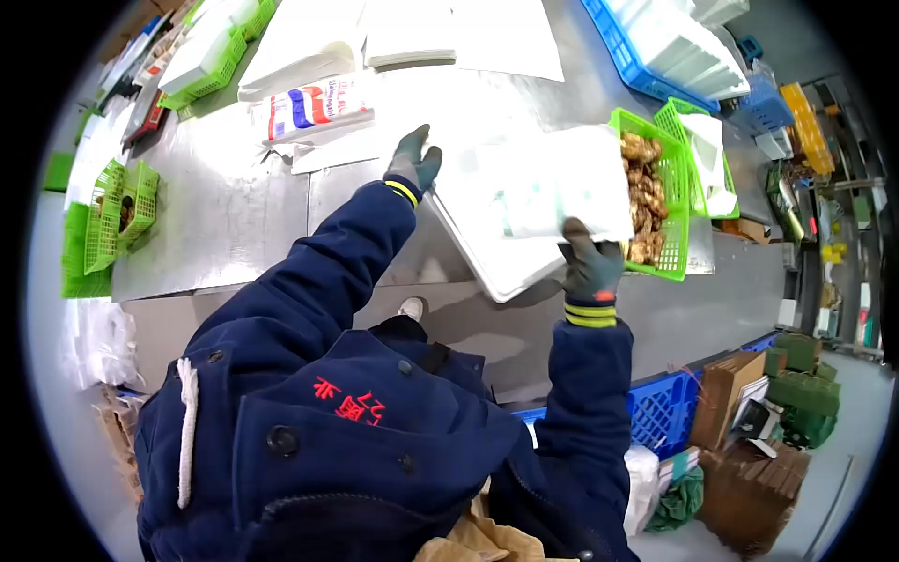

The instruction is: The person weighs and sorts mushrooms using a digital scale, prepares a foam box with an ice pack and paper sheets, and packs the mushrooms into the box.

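A white foam box or lid lies at a slant over the table's front edge. Across it is a white sheet or bag with faint green print. My right hand, in a dark grey glove, pinches the near right corner of that sheet with the thumb on top. At the box's left edge, my left hand, also gloved, has its thumb and fingers apart. Whether it touches the box I cannot tell. Just right of the sheet stands a green basket of brown, knobbly mushroom-like pieces.
A printed packet and stacked white sheets lie on the metal table. More green baskets stand at the left. A blue crate of white foam pieces is at the back right. Cardboard is below right.
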Demonstrator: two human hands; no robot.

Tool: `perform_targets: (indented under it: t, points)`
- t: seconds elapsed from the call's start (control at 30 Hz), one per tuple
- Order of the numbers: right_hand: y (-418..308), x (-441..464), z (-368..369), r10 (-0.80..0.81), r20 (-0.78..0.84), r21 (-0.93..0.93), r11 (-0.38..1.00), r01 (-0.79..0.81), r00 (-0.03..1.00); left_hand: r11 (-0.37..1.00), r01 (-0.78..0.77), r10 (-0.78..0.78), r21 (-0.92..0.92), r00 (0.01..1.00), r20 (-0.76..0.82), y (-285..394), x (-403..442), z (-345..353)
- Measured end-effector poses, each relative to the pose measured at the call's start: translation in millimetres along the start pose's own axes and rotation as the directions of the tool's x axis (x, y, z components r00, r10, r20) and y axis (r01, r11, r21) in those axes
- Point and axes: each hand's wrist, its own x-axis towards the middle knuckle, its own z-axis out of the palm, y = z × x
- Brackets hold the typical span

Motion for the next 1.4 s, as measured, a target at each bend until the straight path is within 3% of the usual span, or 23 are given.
perform_targets:
  t: [0.07,0.1,0.3,0.4,0.43,0.5,0.53,0.57,0.6,0.63,0.67,0.7,0.77,0.83,0.93,0.97,1.1,1.17,1.2,1.23,1.3,1.33,1.4]
  points:
    - [35,28,31,0.184,-0.018,0.035,0.982,-0.183,0.983,0.983,-0.184,0.184,0.003,0.983,0.003,-20,8,6]
    - [42,34,54,0.238,-0.030,0.025,0.971,-0.238,0.971,0.989,-0.120,0.123,-0.088,0.992,0.021,-3,4,-6]
    - [130,37,79,0.574,-0.061,0.116,0.817,-0.565,0.817,0.995,-0.095,0.092,0.029,0.993,0.077,-10,41,-28]
    - [171,57,67,0.828,-0.063,0.132,0.560,-0.818,0.557,0.985,-0.140,0.132,0.106,0.988,0.077,-13,44,-27]
    - [197,64,54,0.894,0.176,0.098,0.400,-0.911,0.412,0.984,-0.139,0.131,0.112,0.989,0.074,-10,45,-28]
    - [98,41,114,0.973,0.193,-0.595,0.221,-0.773,0.129,0.995,-0.025,0.030,-0.094,0.998,0.048,-5,41,-27]
    - [91,43,118,0.894,0.254,-0.834,0.395,-0.385,0.368,0.999,-0.009,0.009,-0.035,1.000,-0.013,-6,39,-25]
    - [97,51,115,0.717,0.374,-0.911,0.401,0.091,0.588,1.000,-0.005,0.004,-0.023,1.000,-0.024,-11,37,-23]
    - [93,55,114,0.397,0.548,-0.824,0.404,0.396,0.736,0.994,0.012,-0.011,0.113,1.000,-0.003,-19,34,-23]
    - [78,62,120,0.011,0.698,-0.689,0.280,0.668,0.716,0.970,0.014,-0.016,0.244,1.000,0.005,-21,40,-24]
    - [68,77,125,-0.023,0.752,-0.656,0.063,0.752,0.658,0.989,0.142,-0.138,-0.046,0.987,0.083,-16,38,-27]
    - [72,94,123,0.126,0.715,-0.698,0.063,0.713,0.688,0.990,0.035,-0.037,-0.138,0.999,-0.009,-37,41,-13]
    - [86,110,123,0.252,0.659,-0.719,-0.067,0.692,0.709,0.989,0.108,-0.109,-0.098,0.994,-0.008,-7,42,-14]
    - [135,124,100,0.080,0.781,-0.605,-0.150,0.782,0.620,0.988,0.152,-0.152,0.023,0.988,0.004,-2,46,-11]
    - [114,126,116,0.281,0.701,-0.655,-0.107,0.748,0.655,0.992,0.108,-0.110,-0.065,0.993,-0.036,-6,50,-10]
    - [115,131,116,0.331,0.703,-0.652,-0.056,0.756,0.630,0.963,0.231,-0.229,-0.140,0.973,0.035,11,50,-16]
    - [100,143,130,0.293,0.690,-0.684,-0.036,0.729,0.662,0.996,0.054,-0.057,-0.074,0.997,-0.045,2,92,-10]
    - [105,157,133,0.060,0.817,-0.572,-0.039,0.819,0.574,0.998,0.052,-0.054,-0.043,0.998,-0.038,-5,125,-7]
    - [107,169,136,0.159,0.792,-0.598,0.011,0.801,0.589,0.996,0.080,-0.081,-0.046,0.996,-0.023,-8,134,-4]
    - [102,181,143,0.320,0.743,-0.638,0.077,0.766,0.587,0.954,0.176,-0.187,0.245,0.982,0.024,-20,146,-3]
    - [88,196,156,0.464,0.670,-0.715,0.195,0.672,0.579,0.996,0.093,-0.092,-0.016,0.994,0.050,-24,148,-2]
    - [80,205,161,0.508,0.661,-0.732,0.272,0.625,0.553,0.995,-0.004,0.001,0.097,1.000,0.029,-22,146,-6]
    - [56,220,180,0.531,0.625,-0.780,0.401,0.480,0.571,0.985,0.155,-0.155,-0.075,0.988,0.011,-8,136,-17]
